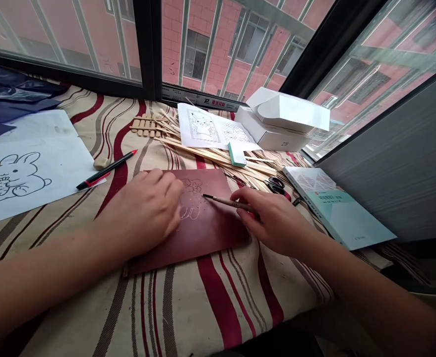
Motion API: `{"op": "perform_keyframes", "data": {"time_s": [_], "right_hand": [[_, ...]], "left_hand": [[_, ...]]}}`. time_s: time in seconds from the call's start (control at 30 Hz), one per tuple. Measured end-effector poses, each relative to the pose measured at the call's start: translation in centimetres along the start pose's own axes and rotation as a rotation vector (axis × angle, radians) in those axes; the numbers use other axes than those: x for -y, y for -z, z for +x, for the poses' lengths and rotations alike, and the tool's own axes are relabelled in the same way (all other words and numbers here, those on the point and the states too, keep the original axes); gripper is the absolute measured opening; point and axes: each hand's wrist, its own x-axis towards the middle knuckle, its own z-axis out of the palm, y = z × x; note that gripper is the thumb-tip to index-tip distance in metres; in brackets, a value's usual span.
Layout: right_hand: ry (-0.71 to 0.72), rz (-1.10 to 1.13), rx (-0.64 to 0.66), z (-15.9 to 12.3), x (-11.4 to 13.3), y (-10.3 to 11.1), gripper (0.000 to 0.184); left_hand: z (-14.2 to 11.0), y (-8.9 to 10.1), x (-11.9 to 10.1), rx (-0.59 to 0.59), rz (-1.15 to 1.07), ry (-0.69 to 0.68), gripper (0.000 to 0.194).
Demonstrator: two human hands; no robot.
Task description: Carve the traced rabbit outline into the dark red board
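A dark red rectangular sheet with a smooth, leather-like surface lies on a cloth striped in cream, red and brown, and pale scratched lines of a small figure show on it. The left hand spreads wide and flat across the sheet's left half, fingertips just beside the figure, pinning it down. The right hand closes narrowly around a slim wooden-handled stylus, pen-style, its fine metal tip at or just above the sheet. Black-handled scissors lie beyond the right hand, a teal-covered book further right, and a black-and-red marker lies near a white paper printed with a rabbit outline.
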Motion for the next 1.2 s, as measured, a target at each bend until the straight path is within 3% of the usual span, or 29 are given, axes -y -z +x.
{"op": "perform_keyframes", "data": {"time_s": [0.17, 0.37, 0.57, 0.8, 0.9, 1.1, 1.2], "right_hand": [[-0.014, 0.003, 0.105, 0.3, 0.7, 0.2, 0.049], [-0.004, -0.026, 0.145, 1.0, 1.6, 1.2, 0.041], [-0.088, -0.138, 0.178, 1.3, 2.7, 1.5, 0.042], [-0.202, -0.211, 0.352, 2.1, 4.7, 2.2, 0.054], [-0.145, -0.319, 0.409, 3.0, 5.1, 2.9, 0.053], [0.103, -0.528, 0.545, 5.9, 4.7, 5.1, 0.054], [0.013, -0.424, 0.547, 6.7, 4.9, 5.1, 0.042]], "left_hand": [[-0.1, -0.6, 1.6, 0.202, 0.168, 0.142, 0.062], [-0.3, 0.2, 0.9, 0.392, 0.208, 0.276, 0.071], [-0.6, -1.1, 1.7, 0.331, 0.124, 0.234, 0.078], [-0.5, -2.4, 2.3, 0.352, 0.068, 0.271, 0.089], [-0.6, -2.5, 2.3, 0.349, 0.064, 0.284, 0.09], [-0.5, -1.9, 2.1, 0.395, 0.052, 0.266, 0.085], [-0.6, -1.8, 2.1, 0.348, 0.046, 0.243, 0.084]]}}
